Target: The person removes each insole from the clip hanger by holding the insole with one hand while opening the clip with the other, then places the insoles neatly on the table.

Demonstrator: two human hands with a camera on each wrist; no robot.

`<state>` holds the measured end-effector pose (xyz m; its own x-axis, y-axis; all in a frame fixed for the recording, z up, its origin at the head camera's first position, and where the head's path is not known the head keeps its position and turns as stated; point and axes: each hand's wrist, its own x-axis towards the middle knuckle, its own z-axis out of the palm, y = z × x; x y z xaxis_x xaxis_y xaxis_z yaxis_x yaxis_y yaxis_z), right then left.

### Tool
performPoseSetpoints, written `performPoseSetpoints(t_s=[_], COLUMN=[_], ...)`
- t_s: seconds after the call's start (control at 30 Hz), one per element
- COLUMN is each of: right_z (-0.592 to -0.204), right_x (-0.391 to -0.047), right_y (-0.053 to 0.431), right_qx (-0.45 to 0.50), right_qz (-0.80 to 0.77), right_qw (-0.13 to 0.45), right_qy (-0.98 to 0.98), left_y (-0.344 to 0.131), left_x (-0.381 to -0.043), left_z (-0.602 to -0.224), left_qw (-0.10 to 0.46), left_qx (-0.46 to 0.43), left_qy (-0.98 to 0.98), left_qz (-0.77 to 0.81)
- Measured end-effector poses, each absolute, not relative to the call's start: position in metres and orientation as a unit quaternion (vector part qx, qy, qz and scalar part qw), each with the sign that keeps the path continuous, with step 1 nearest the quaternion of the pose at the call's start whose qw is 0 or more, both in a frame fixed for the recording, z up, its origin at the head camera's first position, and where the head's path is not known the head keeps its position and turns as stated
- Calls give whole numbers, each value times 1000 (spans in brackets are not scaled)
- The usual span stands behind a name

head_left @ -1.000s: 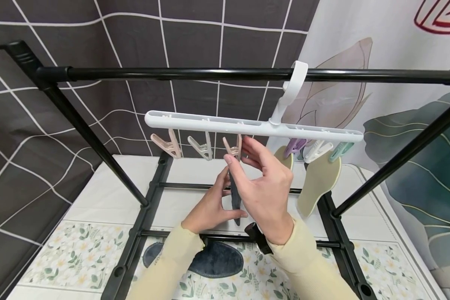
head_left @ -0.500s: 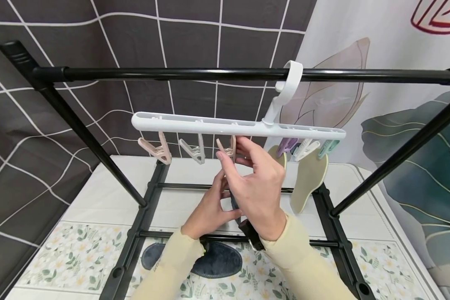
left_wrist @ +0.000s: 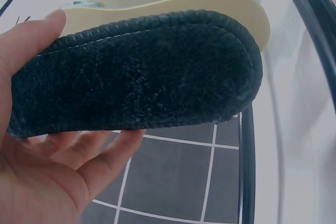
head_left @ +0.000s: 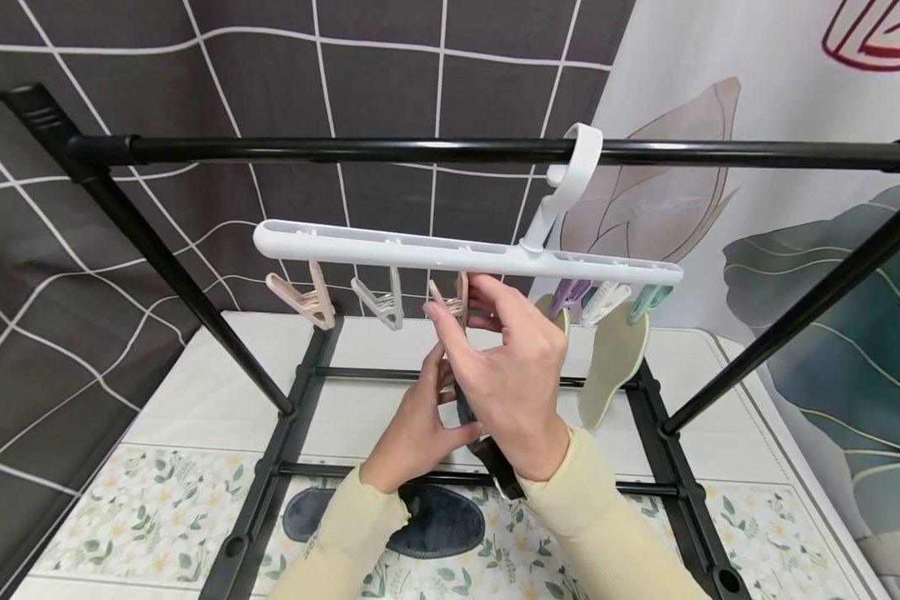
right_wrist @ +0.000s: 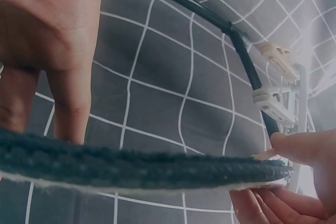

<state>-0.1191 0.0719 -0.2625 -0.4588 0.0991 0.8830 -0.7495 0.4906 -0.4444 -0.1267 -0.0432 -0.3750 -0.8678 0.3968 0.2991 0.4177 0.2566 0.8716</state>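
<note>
In the head view my right hand (head_left: 506,358) pinches a pink clothespin (head_left: 461,296) between thumb and fingers. The clothespin hangs from a white clip hanger (head_left: 405,250), hooked over a black rail. Below it, my left hand (head_left: 423,417) holds a dark, fleecy insole (left_wrist: 142,74) by its edges, thumb on one side and fingers on the other. The insole stands nearly edge-on in the head view, largely behind the right hand. In the right wrist view, the end of the insole reaches the right fingers (right_wrist: 294,148); whether the clothespin grips it I cannot tell.
Two pale yellow insoles (head_left: 611,367) hang on the hanger's right side from purple, white and green clips. A pink clip (head_left: 303,296) and a grey-white clip (head_left: 382,298) hang at left. Another dark insole (head_left: 435,521) lies on the flowered surface, inside the black rack (head_left: 345,150).
The hanger has shifted left, with its clips and the yellow insoles. My right hand has moved left along with the pinched clothespin; the left hand still holds the insole.
</note>
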Motion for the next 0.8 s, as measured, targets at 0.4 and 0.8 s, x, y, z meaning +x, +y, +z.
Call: performPoseSetpoints(t_s=[0.4, 0.8], right_z=[-264, -263], right_x=[-122, -125], right_y=[73, 75], right_qx=[219, 225], right_qz=[429, 423], right_qw=[484, 497], right_qy=[-730, -723], left_y=[-41, -41], left_x=[-129, -129], left_z=[-386, -387], left_qw=[42, 65], left_qx=[-229, -210], left_qy=[-808, -820], left_qz=[-541, -529])
